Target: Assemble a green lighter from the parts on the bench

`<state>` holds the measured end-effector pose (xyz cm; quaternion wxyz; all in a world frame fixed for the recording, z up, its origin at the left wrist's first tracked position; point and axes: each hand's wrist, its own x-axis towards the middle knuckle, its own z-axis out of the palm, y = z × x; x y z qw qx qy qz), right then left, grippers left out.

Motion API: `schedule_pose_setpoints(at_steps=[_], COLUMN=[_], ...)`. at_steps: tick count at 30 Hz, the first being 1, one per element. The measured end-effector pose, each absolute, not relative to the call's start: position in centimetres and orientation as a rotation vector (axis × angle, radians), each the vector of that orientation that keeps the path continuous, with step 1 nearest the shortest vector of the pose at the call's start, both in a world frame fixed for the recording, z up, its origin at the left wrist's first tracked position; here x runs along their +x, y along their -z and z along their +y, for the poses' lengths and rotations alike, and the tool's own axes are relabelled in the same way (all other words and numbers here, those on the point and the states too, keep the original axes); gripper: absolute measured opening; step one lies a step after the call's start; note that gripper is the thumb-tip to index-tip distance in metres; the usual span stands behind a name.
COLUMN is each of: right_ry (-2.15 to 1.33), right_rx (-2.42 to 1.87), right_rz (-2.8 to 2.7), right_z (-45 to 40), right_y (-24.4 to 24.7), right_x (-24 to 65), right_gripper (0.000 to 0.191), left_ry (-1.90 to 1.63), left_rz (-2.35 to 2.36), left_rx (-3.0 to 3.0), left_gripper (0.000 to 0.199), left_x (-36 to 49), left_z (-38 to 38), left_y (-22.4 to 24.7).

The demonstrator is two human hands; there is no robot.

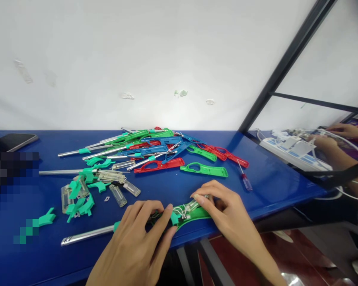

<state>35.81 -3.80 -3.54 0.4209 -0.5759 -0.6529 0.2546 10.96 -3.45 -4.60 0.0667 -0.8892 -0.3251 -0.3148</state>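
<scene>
An opened utility lighter lies near the table's front edge, its green half shell (201, 213) facing up with white wires showing inside. Its long metal tube (89, 235) points left. My left hand (137, 234) is closed over the middle of the lighter, thumb and forefinger beside the turquoise trigger (174, 218). At the shell's right end, my right hand (226, 212) pinches the clear fuel tank (192, 205), which is partly hidden under the fingers. Loose turquoise triggers (88, 205) and clear fuel tanks (118, 196) lie to the left of my hands.
Behind my hands lies a pile of lighters with blue shells (159, 150), red half shells (167, 163) and a green half shell (204, 170). A screwdriver (246, 182) rests at right. A phone (14, 140) is far left. Beyond a black frame are a power strip (295, 154) and another person's arm (328, 149).
</scene>
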Motion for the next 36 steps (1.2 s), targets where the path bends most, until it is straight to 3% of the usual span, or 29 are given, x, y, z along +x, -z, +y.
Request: schedule_pose_setpoints(at_steps=[29,36], right_ry=[-0.525,-0.554], right_rx=[-1.448,-1.499], right_rz=[-1.774,-1.776], right_z=[-4.17,-4.18], right_y=[3.38,3.18], right_x=[35.84,35.62], right_gripper=[0.018,0.013], left_ry=[0.825,0.825], left_rz=[-0.847,-0.950], left_rx=[-2.625,-2.717], left_gripper=[0.043,0.032], left_x=[10.46,9.96], left_z=[-3.12,-3.26], left_y=[4.45,4.80])
